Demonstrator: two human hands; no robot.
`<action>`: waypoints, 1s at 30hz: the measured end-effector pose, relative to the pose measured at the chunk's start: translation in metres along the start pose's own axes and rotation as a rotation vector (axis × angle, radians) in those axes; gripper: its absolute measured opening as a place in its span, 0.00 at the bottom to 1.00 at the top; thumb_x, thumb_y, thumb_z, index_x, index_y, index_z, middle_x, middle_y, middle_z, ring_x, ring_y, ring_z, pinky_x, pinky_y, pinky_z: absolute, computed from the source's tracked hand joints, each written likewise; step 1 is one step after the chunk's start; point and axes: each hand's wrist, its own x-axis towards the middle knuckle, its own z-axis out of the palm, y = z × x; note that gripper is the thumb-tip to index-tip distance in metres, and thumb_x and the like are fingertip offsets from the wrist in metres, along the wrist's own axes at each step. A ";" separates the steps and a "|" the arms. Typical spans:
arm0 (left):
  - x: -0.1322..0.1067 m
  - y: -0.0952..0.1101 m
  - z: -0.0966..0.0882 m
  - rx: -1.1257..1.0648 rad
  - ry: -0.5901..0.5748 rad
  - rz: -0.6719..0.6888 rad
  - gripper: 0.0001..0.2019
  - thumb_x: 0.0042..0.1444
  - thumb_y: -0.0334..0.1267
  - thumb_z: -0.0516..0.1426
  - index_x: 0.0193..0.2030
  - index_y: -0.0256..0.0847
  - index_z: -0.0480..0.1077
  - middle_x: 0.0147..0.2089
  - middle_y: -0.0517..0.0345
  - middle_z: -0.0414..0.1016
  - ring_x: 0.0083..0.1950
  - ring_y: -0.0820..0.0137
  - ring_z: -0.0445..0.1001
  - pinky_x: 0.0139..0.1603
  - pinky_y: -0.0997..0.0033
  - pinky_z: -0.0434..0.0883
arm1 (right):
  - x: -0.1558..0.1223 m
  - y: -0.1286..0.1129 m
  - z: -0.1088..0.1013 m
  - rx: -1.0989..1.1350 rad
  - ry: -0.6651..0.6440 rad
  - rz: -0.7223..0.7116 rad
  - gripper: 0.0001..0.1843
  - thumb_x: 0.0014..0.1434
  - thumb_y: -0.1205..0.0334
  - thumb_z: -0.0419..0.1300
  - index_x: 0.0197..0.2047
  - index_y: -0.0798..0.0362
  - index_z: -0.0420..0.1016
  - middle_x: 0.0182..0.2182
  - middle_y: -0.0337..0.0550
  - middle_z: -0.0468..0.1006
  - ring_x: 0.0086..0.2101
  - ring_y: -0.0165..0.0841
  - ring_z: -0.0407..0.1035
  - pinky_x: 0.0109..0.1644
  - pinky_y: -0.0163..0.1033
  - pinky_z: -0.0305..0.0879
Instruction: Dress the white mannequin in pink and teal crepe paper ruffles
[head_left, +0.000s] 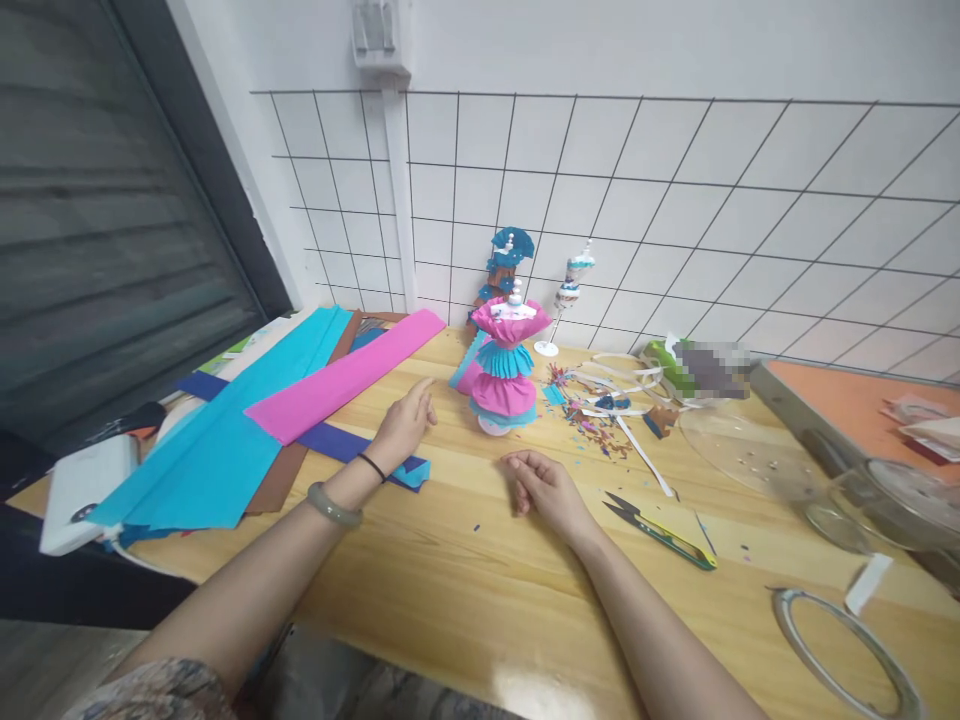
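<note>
A small dress-form figure (504,365) in ruffled pink and turquoise crepe paper stands upright on a white base, with white beads on top. To its left, my left hand (405,422) hovers or rests near the table, index finger stretched out, holding nothing I can see. My right hand (551,492) lies on the wood in front of the figure, fingers loosely bent, the thumb apart from them. Neither hand touches the figure. Yellow-and-green thread snips (664,532) lie right of my right hand.
Pink (349,375) and turquoise crepe paper (225,425) are piled left, near a white power strip (86,495). Behind stand a blue-brown figure (504,268) and a slim white-stemmed one (571,280). Paper scraps (600,435), clear tape (847,650) and an orange-lined tray (862,400) lie right.
</note>
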 end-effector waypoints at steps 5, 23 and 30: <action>0.000 -0.016 -0.013 0.135 0.103 0.024 0.23 0.55 0.32 0.51 0.59 0.38 0.61 0.41 0.51 0.74 0.41 0.67 0.72 0.47 0.67 0.66 | -0.001 0.000 -0.001 -0.023 0.000 0.011 0.23 0.49 0.40 0.60 0.33 0.53 0.68 0.10 0.29 0.65 0.11 0.27 0.59 0.19 0.32 0.54; -0.015 -0.012 -0.036 0.652 -0.164 -0.230 0.26 0.54 0.37 0.53 0.60 0.35 0.60 0.42 0.46 0.77 0.45 0.56 0.75 0.44 0.62 0.68 | -0.007 0.000 0.003 -0.049 0.020 0.026 0.27 0.54 0.35 0.54 0.26 0.53 0.67 0.10 0.31 0.63 0.14 0.26 0.59 0.22 0.33 0.59; -0.028 0.013 -0.015 0.377 -0.089 0.210 0.31 0.56 0.32 0.52 0.66 0.40 0.48 0.40 0.57 0.75 0.43 0.68 0.73 0.47 0.69 0.68 | -0.013 -0.008 0.009 -0.043 0.096 -0.059 0.22 0.55 0.41 0.58 0.28 0.55 0.69 0.14 0.33 0.65 0.17 0.25 0.59 0.25 0.32 0.58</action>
